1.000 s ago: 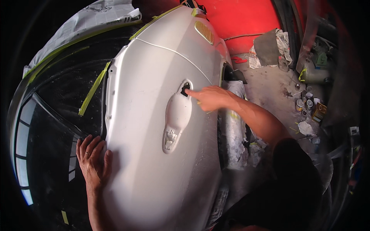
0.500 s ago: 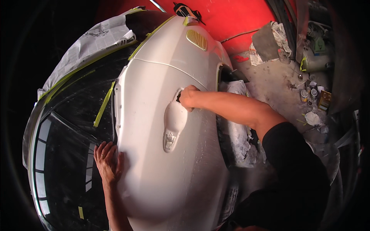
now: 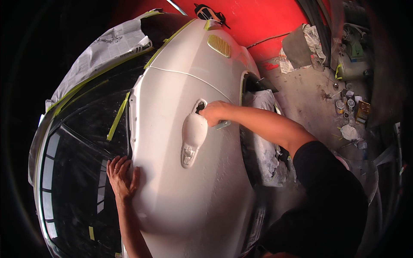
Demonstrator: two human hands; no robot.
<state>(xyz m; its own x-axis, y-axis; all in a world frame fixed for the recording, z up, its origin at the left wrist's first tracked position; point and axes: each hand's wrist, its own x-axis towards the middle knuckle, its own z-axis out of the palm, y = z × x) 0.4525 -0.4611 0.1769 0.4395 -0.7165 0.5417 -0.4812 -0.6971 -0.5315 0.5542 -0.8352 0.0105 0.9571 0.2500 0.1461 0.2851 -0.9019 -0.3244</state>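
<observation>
A white car door panel (image 3: 167,142) fills the middle, with small wet-looking drops on it. Its door handle recess (image 3: 194,131) has an open dark hole at the far end. Beside that hole, my right hand (image 3: 214,113) presses against the panel with curled fingers. The greenish-grey edge of a thin sheet, like sandpaper (image 3: 223,124), pokes out under its heel; the fingertips are hidden. My left hand (image 3: 122,175) lies with fingers spread over the panel's upper edge, by the dark window glass (image 3: 77,180), and holds nothing.
Newspaper (image 3: 112,41) and yellow masking tape (image 3: 118,117) cover parts of the car. A taped fuel flap (image 3: 219,45) sits farther back. White sheeting wraps the wheel (image 3: 266,146). Cans (image 3: 345,105) and paper (image 3: 303,47) lie on the floor at right, near a red surface (image 3: 258,21).
My right hand has shifted slightly downward, showing more of the recess's dark hole and the thin sheet's edge. My left hand stays on the panel's edge.
</observation>
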